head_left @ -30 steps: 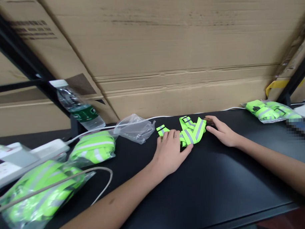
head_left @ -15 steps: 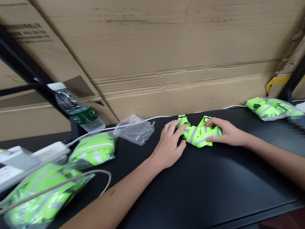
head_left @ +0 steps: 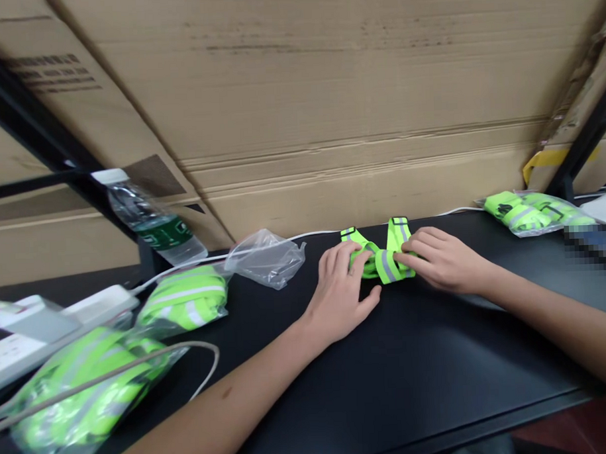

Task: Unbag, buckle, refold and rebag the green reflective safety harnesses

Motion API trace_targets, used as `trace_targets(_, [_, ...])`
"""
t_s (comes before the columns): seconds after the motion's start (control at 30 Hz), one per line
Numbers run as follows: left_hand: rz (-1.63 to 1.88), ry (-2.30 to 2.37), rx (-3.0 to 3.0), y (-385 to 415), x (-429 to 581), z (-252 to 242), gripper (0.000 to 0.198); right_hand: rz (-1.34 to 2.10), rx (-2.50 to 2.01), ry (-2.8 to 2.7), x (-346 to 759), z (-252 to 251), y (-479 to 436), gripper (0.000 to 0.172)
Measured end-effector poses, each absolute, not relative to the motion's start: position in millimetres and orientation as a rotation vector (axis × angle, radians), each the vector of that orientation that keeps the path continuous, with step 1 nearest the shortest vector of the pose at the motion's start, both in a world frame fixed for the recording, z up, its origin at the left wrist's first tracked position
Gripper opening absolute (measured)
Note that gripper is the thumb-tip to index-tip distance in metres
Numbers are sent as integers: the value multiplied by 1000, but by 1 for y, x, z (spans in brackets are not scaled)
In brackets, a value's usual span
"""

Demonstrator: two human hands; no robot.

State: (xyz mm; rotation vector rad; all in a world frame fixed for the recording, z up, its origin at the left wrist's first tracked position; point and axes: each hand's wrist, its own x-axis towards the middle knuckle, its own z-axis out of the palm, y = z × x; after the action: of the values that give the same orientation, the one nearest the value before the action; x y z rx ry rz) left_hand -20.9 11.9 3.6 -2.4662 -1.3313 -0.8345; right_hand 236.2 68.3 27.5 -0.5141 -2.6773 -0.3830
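Observation:
A neon yellow-green reflective vest [head_left: 388,266] made of straps with silver stripes lies partly folded on the black tabletop. Two strap ends with black buckles point toward the cardboard behind it. My left hand [head_left: 341,288] rests over the vest's left side, fingertips touching the strap and thumb stretched away. At the right side, my right hand [head_left: 443,260] pinches the strap between thumb and fingers. Both hands hide parts of the vest.
Left stand bagged vests [head_left: 186,297], a white power strip [head_left: 100,307], a cable [head_left: 138,357] and a tilted water bottle [head_left: 154,222]. An empty plastic bag [head_left: 269,258] lies behind my left hand. More bagged vests [head_left: 536,212] sit at right. Cardboard [head_left: 368,105] walls the back.
My right hand has shifted from spread around the bundle to pinching its right edge. The vest has moved slightly left and its folded band looks narrower. My left hand has barely moved.

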Motion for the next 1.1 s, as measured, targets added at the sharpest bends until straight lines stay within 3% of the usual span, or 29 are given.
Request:
trace_targets(0.1, [-749, -1278, -2522, 11, -20, 4, 49, -310, -368, -2718, 237, 28, 66, 28])
trace_targets(0.27, [-721, -1224, -2594, 14, -24, 4, 26, 227, -496, -2460, 244, 21, 67, 24])
trace_targets(0.5, [-853, -1189, -2666, 11, -23, 3, 23, 411, -968, -2590, 240, 16, 71, 47])
trace_targets(0.63, [-1047, -1157, -2602, 10, -22, 4, 14, 396, -998, -2536, 234, 19, 64, 38])
trace_targets(0.77, [-1222, -1217, -2473, 10, -25, 7, 51, -10, -744, -2630, 230, 23, 57, 16])
trace_targets(0.87, [-1119, -1335, -2585, 11, -30, 9, 44, -234, -537, -2734, 231, 27, 55, 9])
trace_targets(1.0, [-919, -1309, -2896, 13, -32, 9, 42, -81, -402, -2765, 236, 32, 55, 34])
trace_targets(1.1, [-775, -1334, -3007, 10, -30, 13, 50, 326, -535, -2677, 240, 32, 54, 30])
